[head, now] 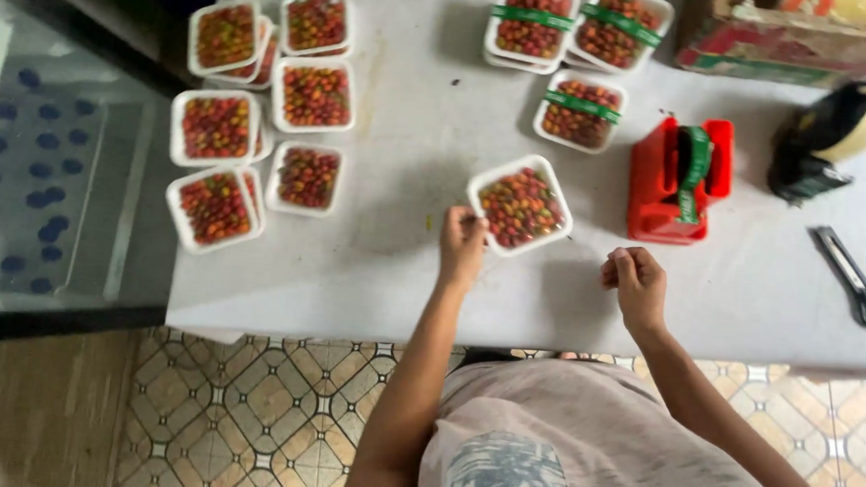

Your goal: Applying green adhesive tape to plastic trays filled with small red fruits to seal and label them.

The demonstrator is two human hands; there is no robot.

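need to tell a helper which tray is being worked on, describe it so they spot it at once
On the white table, look just left of the red tape dispenser. The white tray of small red fruit lies alone, touched by the left hand. Unlike the trays behind it, it has no green band.

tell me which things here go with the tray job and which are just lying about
In use: left hand touching white tray of small fruit; right hand; red tape dispenser; banded trays; unbanded trays.
Lying about: cutter knife, cardboard box.
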